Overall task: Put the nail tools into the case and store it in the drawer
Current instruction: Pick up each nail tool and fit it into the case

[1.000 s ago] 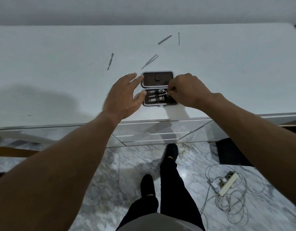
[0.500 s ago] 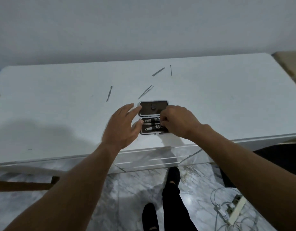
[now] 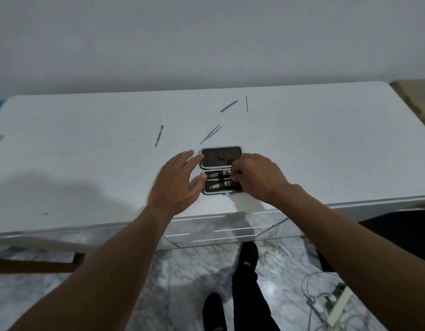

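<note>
A small rectangular case (image 3: 222, 170) with a silver rim and a dark brown lining was laid open flat near the front edge of a wide white table top (image 3: 314, 149), its lid half lying toward 12 o'clock and its tool half toward 6 o'clock. Two shiny metal nail clippers (image 3: 219, 180) were seen in the tool half, held under a dark strap, one above the other. The left hand (image 3: 175, 185) was rested at 9 o'clock of the case with the fingers spread open and nothing gripped; its fingertips were touching the left rim of the case. The right hand (image 3: 256, 177) was placed over the right end of the tool half, at 3 o'clock of the case, with the fingers curled together in a pinch on something small there; what exactly was pinched could not be told, because it was covered by the fingers. Four loose tools were left on the table beyond the case: thin metal tweezers (image 3: 210, 134) just at 12 o'clock of the lid, a slim grey cuticle pusher (image 3: 158, 136) at 10 o'clock, a flat grey nail file (image 3: 229, 106) farther at 12 o'clock, and a very thin metal pick (image 3: 246, 104) just beside the file at its 3 o'clock. Under the table edge, mirrored drawer fronts (image 3: 218, 230) were seen closed.
</note>
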The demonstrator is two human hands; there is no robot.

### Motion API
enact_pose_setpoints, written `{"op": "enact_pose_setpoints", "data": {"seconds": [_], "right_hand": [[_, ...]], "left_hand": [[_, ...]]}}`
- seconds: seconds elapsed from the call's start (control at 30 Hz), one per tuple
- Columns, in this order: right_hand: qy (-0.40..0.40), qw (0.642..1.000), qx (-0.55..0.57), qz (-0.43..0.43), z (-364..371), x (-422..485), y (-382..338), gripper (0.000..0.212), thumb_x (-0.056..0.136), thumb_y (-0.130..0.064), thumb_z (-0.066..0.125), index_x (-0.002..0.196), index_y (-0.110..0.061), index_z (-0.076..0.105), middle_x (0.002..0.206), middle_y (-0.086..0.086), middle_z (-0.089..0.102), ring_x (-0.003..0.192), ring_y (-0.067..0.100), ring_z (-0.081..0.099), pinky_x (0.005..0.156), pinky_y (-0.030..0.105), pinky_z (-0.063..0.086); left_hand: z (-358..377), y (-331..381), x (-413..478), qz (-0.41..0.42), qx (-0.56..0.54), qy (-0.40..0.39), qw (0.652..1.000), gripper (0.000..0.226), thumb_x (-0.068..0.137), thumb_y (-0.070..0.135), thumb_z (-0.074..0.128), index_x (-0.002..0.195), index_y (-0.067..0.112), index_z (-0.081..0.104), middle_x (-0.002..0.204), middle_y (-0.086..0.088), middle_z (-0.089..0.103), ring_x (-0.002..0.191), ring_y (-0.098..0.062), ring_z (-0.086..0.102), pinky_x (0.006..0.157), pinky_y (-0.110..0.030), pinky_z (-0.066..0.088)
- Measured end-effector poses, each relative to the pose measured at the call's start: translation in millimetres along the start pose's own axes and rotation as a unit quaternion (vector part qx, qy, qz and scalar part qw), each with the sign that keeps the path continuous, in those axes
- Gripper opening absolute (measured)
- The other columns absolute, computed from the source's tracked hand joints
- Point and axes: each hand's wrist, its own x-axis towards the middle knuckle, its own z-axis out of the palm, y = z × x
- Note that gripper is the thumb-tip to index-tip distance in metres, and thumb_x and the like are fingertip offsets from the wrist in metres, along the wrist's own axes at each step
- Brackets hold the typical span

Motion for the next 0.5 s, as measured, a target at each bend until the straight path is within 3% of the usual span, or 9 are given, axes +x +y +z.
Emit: {"op": "enact_pose_setpoints", "data": {"seconds": [0.33, 0.5], "right_hand": [[-0.016, 1.0, 0.018, 0.002, -10, -2, -1, 0.017, 0.082, -0.02, 0.055, 0.091, -0.019, 0.069, 0.099, 0.003, 0.066, 0.089, 0.028, 0.061, 0.071, 0.034, 0.051], [0.032, 0.998, 0.043, 0.035, -18, 18, 7, 0.018, 0.087, -0.019, 0.051, 0.096, -0.017, 0.067, 0.099, 0.006, 0.068, 0.09, 0.028, 0.062, 0.079, 0.036, 0.052]], "left_hand": [[0, 0, 0, -0.004, 0.006, -0.001, 1.0, 0.053, 0.094, 0.044, 0.045, 0.142, 0.024, 0.048, 0.149, -0.002, 0.046, 0.139, -0.019, 0.039, 0.113, -0.037, 0.032], [2, -2, 0, 0.0, 0.008, 0.006, 1.0, 0.052, 0.093, 0.045, 0.044, 0.141, 0.025, 0.049, 0.148, -0.001, 0.047, 0.138, -0.018, 0.04, 0.113, -0.034, 0.032]]}}
